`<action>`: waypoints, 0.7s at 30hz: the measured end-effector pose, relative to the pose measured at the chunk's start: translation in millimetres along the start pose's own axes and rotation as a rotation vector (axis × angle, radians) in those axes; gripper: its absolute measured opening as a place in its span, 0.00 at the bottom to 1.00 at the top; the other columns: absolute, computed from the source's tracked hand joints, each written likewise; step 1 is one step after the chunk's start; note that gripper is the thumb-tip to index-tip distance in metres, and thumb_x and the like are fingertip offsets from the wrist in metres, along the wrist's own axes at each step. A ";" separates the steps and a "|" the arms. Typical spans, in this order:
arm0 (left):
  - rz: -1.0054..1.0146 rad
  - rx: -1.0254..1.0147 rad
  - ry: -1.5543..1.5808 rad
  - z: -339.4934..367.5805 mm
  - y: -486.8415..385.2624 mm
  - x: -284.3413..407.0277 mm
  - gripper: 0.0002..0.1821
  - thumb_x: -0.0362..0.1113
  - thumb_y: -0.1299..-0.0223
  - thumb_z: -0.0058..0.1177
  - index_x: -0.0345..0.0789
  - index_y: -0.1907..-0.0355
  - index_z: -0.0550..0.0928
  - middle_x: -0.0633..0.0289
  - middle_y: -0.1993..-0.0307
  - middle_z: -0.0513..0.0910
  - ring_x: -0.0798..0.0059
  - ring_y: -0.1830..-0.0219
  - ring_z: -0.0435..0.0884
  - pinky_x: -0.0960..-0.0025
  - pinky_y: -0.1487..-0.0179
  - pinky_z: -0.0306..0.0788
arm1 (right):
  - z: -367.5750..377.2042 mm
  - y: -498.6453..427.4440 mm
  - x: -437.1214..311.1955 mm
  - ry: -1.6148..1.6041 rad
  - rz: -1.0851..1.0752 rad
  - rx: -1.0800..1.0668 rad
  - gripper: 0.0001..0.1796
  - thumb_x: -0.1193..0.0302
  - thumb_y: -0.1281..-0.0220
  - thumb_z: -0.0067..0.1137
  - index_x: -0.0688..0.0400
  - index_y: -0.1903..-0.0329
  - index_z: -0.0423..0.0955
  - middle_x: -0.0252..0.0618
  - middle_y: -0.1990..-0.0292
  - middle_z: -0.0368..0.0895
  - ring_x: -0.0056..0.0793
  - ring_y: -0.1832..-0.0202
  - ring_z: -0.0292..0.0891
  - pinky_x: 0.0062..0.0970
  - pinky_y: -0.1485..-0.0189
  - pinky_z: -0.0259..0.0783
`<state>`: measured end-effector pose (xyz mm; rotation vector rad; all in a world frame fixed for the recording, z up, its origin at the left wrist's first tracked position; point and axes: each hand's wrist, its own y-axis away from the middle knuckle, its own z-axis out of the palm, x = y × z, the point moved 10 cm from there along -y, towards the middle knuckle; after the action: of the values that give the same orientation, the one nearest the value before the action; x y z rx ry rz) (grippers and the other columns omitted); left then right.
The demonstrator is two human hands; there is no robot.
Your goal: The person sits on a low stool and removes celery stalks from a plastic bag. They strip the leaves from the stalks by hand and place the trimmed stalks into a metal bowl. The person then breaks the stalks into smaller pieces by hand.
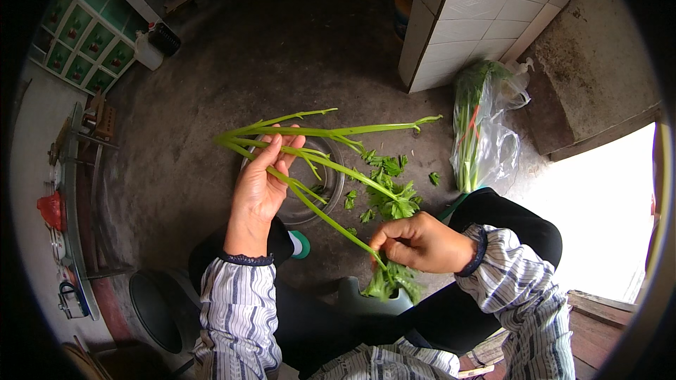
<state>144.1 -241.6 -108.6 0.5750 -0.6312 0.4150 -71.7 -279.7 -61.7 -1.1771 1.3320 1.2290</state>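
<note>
My left hand (pixel 266 174) holds a bunch of green celery stalks (pixel 338 169) near its joined base, the stems fanning out to the right. At the lower end of the nearest stalk, the fingers of my right hand (pixel 417 243) pinch the stem just above its leaves (pixel 391 279). Another stalk still bears leaves at its tip, above my right hand. Beneath the stalks a round metal basin (pixel 332 190) stands on the floor, partly covered by my left hand. Torn celery leaves (pixel 388 163) lie on the floor to the basin's right.
A clear plastic bag with more celery (pixel 471 126) lies by the tiled pillar (pixel 470 26). A grey-green plastic object (pixel 364 301) is between my knees. A dark bucket (pixel 158 309) stands at lower left, near a glass-topped table (pixel 79 211). Jugs (pixel 150 53) are by the green-tiled cabinet.
</note>
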 end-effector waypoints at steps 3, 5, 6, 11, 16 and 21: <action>0.063 0.030 0.007 -7.3 -0.8 12.6 0.09 0.31 0.37 0.56 0.34 0.55 0.79 0.56 0.52 0.81 0.69 0.50 0.82 0.88 0.69 0.78 | 14.0 -0.4 13.4 -0.277 0.078 -0.128 0.12 0.74 0.28 0.46 0.64 0.47 0.73 0.31 0.58 0.78 0.14 0.56 0.71 0.18 0.51 0.68; 0.054 0.026 0.031 -8.3 1.9 5.0 0.06 0.30 0.38 0.56 0.35 0.58 0.80 0.56 0.53 0.82 0.70 0.49 0.82 0.88 0.68 0.79 | 20.6 4.3 13.4 -0.417 0.060 -0.208 0.13 0.72 0.28 0.47 0.65 0.47 0.73 0.31 0.57 0.78 0.15 0.55 0.71 0.18 0.49 0.67; 0.054 0.029 0.030 -8.6 2.3 8.5 0.06 0.30 0.38 0.57 0.35 0.59 0.80 0.56 0.54 0.82 0.70 0.49 0.82 0.88 0.68 0.79 | 23.1 4.0 14.2 -0.427 0.083 -0.236 0.14 0.70 0.28 0.49 0.65 0.46 0.72 0.31 0.57 0.78 0.15 0.54 0.71 0.18 0.49 0.67; 0.018 0.031 0.070 -7.1 3.6 4.6 0.04 0.29 0.38 0.57 0.34 0.61 0.80 0.55 0.54 0.82 0.70 0.50 0.82 0.87 0.68 0.81 | 20.3 4.0 13.6 -0.461 0.062 -0.199 0.15 0.71 0.29 0.50 0.64 0.44 0.70 0.32 0.58 0.78 0.15 0.54 0.70 0.18 0.50 0.67; 0.008 0.054 0.093 -8.8 0.7 7.3 0.04 0.29 0.38 0.56 0.34 0.61 0.80 0.55 0.54 0.82 0.69 0.50 0.82 0.87 0.68 0.81 | -1.9 1.3 -16.0 -0.141 -0.176 0.056 0.15 0.74 0.29 0.47 0.62 0.42 0.69 0.33 0.64 0.76 0.19 0.62 0.72 0.22 0.58 0.68; 0.006 0.037 0.087 -8.5 0.2 4.9 0.05 0.29 0.38 0.56 0.34 0.60 0.80 0.55 0.54 0.82 0.70 0.50 0.82 0.87 0.67 0.81 | -4.9 6.1 -32.2 0.114 -0.251 0.097 0.16 0.71 0.29 0.49 0.62 0.42 0.70 0.44 0.66 0.77 0.32 0.70 0.76 0.27 0.65 0.72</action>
<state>151.3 -235.4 -110.9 0.5867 -0.5426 0.4558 -74.9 -282.8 -28.9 -1.3157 1.2673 0.9202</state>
